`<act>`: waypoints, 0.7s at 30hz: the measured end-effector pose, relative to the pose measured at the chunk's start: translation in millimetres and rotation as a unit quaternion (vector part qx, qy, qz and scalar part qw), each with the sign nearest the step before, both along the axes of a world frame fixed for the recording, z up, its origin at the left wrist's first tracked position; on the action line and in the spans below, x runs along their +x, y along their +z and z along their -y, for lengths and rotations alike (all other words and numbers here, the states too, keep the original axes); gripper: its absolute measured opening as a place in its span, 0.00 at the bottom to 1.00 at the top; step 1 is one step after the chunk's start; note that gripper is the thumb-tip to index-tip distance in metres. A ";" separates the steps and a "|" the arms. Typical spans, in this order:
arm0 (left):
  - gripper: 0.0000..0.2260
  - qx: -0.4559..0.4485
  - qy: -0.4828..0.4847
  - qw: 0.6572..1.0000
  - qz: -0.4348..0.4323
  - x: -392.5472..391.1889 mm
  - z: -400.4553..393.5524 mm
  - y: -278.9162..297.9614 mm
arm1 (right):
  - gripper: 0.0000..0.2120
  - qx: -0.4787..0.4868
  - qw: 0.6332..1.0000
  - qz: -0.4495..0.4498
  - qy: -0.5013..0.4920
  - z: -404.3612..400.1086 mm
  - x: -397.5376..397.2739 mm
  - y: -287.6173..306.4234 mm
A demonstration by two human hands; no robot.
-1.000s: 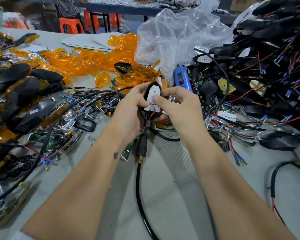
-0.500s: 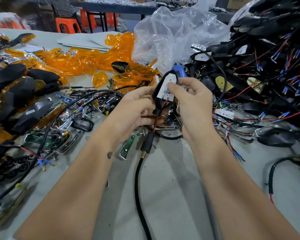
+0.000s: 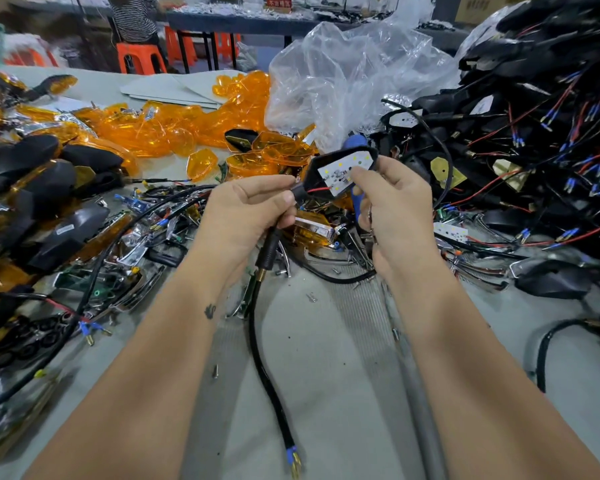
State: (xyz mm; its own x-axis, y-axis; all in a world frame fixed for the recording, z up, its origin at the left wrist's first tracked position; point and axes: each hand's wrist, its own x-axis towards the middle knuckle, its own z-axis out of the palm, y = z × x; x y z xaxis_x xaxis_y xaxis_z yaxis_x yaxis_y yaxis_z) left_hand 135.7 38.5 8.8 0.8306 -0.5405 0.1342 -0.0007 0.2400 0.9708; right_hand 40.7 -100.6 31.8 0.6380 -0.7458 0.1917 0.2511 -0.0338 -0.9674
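Just above the middle of the frame, the person holds a black turn-signal lamp housing (image 3: 321, 161) in the air over the worktop (image 3: 326, 375). Its open face is turned up towards the camera.

The left hand (image 3: 246, 213) has its fingers curled round the black cable (image 3: 267, 368). Thumb and forefinger pinch the cable just where it enters the housing's neck. The cable hangs down to the lower middle of the frame and ends in a blue-sleeved terminal (image 3: 293, 459).

The right hand (image 3: 395, 209) pinches the housing, its thumb pressing on the white LED board (image 3: 340, 169) that lies inside. Its other fingers curl behind the shell. Whether they also hold the blue tool handle (image 3: 355, 142) behind it cannot be told.

The assembly looks about half done. The cable is threaded through the neck, a red wire (image 3: 317, 190) runs to the board, and the board sits in its recess. It probably has yet to be seated squarely and fixed. No lens is on this lamp, and the orange lenses (image 3: 174, 129) lie heaped at upper left. Many more wired housings (image 3: 534, 133) wait in a pile at the right, beside a clear plastic bag (image 3: 343, 74).
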 end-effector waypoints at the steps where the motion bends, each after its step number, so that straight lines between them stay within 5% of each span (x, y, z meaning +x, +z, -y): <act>1: 0.10 0.000 -0.004 1.000 0.001 -0.1 0.7 -0.8 | 0.06 -0.004 1.000 -0.005 -0.005 -0.1 0.2 -1.1; 9: 0.10 -0.002 -0.012 1.000 -0.007 -4.3 2.7 0.9 | 0.04 -0.018 0.999 -0.032 -0.005 6.5 0.6 -5.0; 14: 0.20 0.021 0.013 0.998 -0.052 -6.7 1.9 9.7 | 0.05 -0.011 1.000 -0.004 -0.025 2.9 2.0 -7.1; 21: 0.11 0.132 0.001 0.990 0.044 -8.2 -0.5 6.6 | 0.04 0.023 0.999 0.004 -0.039 1.1 3.4 -9.0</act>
State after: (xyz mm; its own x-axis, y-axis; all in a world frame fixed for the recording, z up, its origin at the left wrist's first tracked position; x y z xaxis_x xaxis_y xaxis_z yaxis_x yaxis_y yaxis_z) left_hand 127.5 39.1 15.4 0.8236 -0.5640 0.0600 -0.0875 -0.0218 0.9959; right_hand 44.1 -101.7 22.9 0.5764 -0.8010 0.1617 0.2580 -0.0093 -0.9661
